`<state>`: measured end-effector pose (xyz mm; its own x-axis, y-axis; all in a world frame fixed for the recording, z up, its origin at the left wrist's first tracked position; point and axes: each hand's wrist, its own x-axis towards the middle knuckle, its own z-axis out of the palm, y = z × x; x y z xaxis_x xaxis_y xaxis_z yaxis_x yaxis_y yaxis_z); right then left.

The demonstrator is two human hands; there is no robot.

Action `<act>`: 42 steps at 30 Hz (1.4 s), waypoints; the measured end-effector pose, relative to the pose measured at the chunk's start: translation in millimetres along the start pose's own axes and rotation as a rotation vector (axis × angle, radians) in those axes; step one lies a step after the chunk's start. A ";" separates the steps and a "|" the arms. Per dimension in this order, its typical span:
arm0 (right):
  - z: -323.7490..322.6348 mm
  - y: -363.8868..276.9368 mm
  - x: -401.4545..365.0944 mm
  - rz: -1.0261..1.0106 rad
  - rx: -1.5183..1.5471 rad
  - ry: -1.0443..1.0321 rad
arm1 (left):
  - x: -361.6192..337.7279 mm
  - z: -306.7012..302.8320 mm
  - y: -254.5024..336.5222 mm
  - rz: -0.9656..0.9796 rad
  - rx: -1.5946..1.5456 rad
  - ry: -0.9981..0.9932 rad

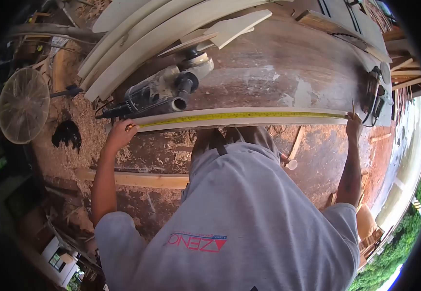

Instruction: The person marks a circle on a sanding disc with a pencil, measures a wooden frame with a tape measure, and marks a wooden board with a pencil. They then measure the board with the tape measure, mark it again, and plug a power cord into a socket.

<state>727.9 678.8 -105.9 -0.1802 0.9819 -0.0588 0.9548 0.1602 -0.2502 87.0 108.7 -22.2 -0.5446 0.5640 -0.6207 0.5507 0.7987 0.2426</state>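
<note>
A yellow measuring tape (230, 116) lies stretched along a long, narrow pale board (268, 110) at the table's near edge. At the board's left end my left hand (119, 136) is closed on the tape's end, where something small and orange shows by the fingers. My right hand (354, 127) is closed at the board's right end, with a thin pencil-like stick (353, 106) standing up from its fingers, beside the tape's other end. A dusty power tool (154, 92) rests on the table just beyond the left part of the board.
Curved pale wood pieces (137, 53) are stacked at the back left of the brown table (254, 63). Another power tool (378, 94) is at the right, near a saw (348, 39). A round fan guard (24, 105) stands left. Wood shavings and a plank (142, 180) lie below.
</note>
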 end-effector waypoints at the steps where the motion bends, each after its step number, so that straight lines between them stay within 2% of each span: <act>1: -3.3 -6.2 -4.2 -0.021 -0.015 -0.012 | 4.5 9.3 -11.2 0.073 0.022 0.054; 2: -3.9 -9.4 -6.7 -0.016 -0.010 0.002 | 6.5 13.1 -18.9 0.143 0.045 0.106; 6: 2.6 7.3 1.8 -0.021 0.030 -0.032 | 2.5 9.1 -9.4 -0.005 0.005 0.080; 7: -1.6 1.9 0.9 0.013 0.009 -0.057 | 3.2 8.3 -5.6 -0.039 0.060 0.080; 12: 0.5 16.7 12.2 -0.062 0.004 -0.112 | 3.8 2.3 15.1 -0.141 0.213 0.102; 16: -7.0 1.7 5.0 -0.021 -0.017 -0.100 | 6.0 -0.4 16.0 -0.208 0.109 0.026; 19: -0.7 10.9 7.8 -0.021 -0.032 -0.083 | 4.2 -1.5 10.0 -0.171 0.113 0.034; 22: 0.6 13.6 8.3 -0.058 -0.061 -0.063 | 3.3 -7.5 -3.6 -0.081 -0.028 -0.054; 24: -0.1 10.7 7.5 -0.074 -0.082 -0.062 | 2.8 -11.2 -7.6 0.057 -0.058 -0.138; 30: -4.5 2.2 5.7 -0.086 -0.141 -0.079 | 12.2 -6.8 -18.1 0.120 -0.047 -0.376; 34: -2.6 3.8 6.7 -0.063 -0.102 -0.082 | 15.3 -5.0 -20.4 0.114 -0.073 -0.341; 36: -1.7 2.5 6.3 -0.061 -0.115 -0.075 | 13.9 -5.7 -15.7 -0.019 -0.023 -0.238; 40: -1.4 -2.7 4.0 -0.046 -0.167 -0.048 | 26.5 2.8 -11.2 -0.032 -0.109 -0.225; 42: -4.8 -7.3 2.4 -0.024 -0.217 -0.078 | 34.2 7.6 -2.2 -0.094 0.114 -0.226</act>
<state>721.6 680.5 -99.6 -0.2136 0.9679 -0.1322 0.9769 0.2102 -0.0396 72.0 124.6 -49.6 -0.4491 0.4172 -0.7901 0.5792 0.8093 0.0981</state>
